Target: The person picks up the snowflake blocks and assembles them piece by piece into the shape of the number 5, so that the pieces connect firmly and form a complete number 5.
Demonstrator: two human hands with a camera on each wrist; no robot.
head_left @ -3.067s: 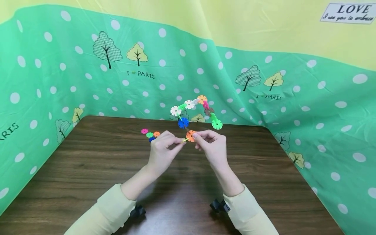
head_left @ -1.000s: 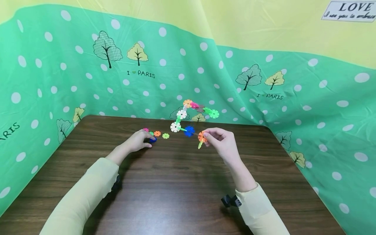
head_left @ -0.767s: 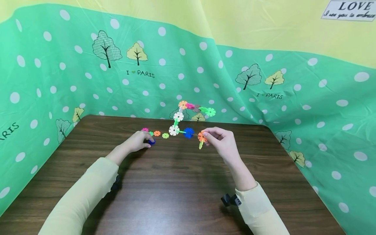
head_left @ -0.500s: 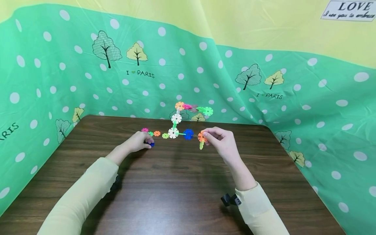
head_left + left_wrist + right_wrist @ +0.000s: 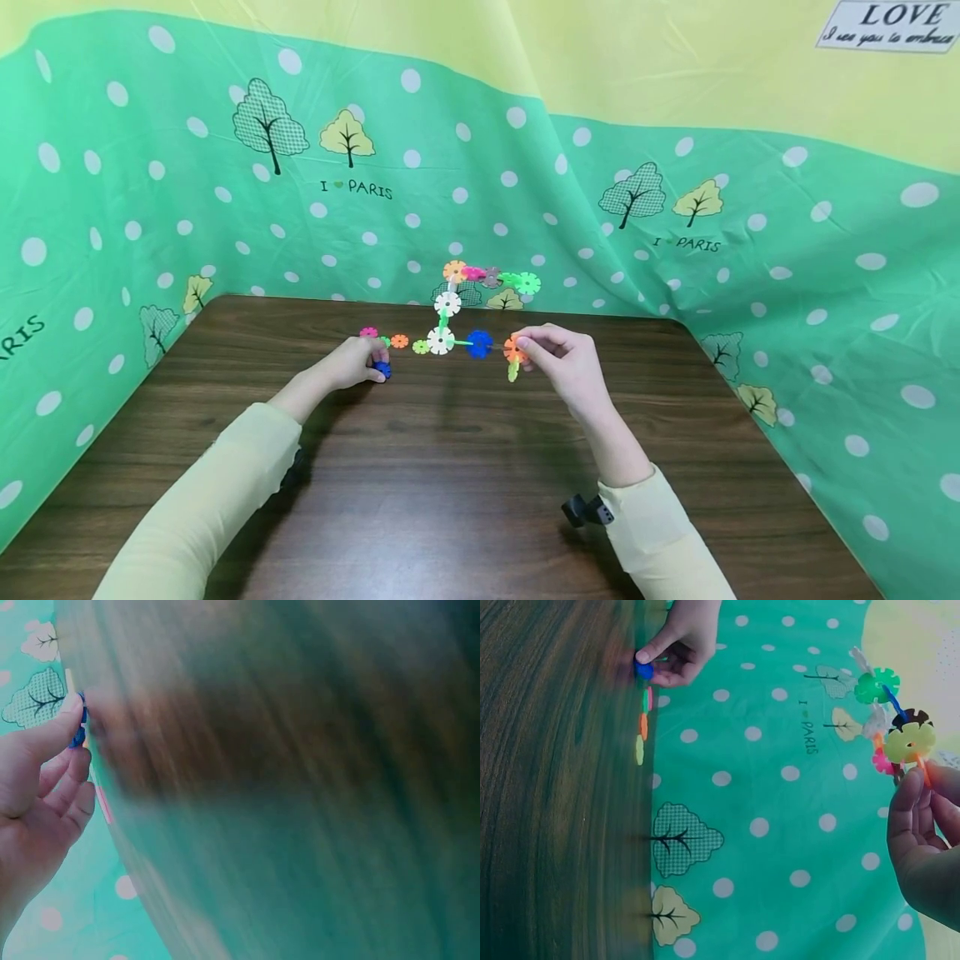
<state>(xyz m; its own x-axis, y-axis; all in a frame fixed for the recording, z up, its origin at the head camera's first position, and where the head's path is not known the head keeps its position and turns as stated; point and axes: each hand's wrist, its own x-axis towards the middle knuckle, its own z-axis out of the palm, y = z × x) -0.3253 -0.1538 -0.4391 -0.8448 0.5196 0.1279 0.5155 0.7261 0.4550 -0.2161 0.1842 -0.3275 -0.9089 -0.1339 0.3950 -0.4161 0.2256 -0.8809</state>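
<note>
"What's the left grip (image 5: pixel 345 363) doing?"
"Pinching a blue disc (image 5: pixel 382 371) near the loose discs (image 5: pixel 400 342) on the desk (image 5: pixel 465 483)."
"And the right grip (image 5: pixel 564 363)?"
"Pinching the orange disc (image 5: pixel 512 347) of a linked chain (image 5: pixel 447 304), held up above the desk, with a yellow disc (image 5: pixel 513 372) hanging just beneath the orange one."

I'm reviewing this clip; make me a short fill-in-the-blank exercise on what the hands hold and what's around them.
1. The left hand pinches a small piece coloured ____.
2. The right hand grips the chain by its ____ disc.
3. In the head view, the leftmost loose disc is ____.
4. The label at top right reads ____ in large letters.

Missing words: blue; orange; pink; LOVE.
</note>
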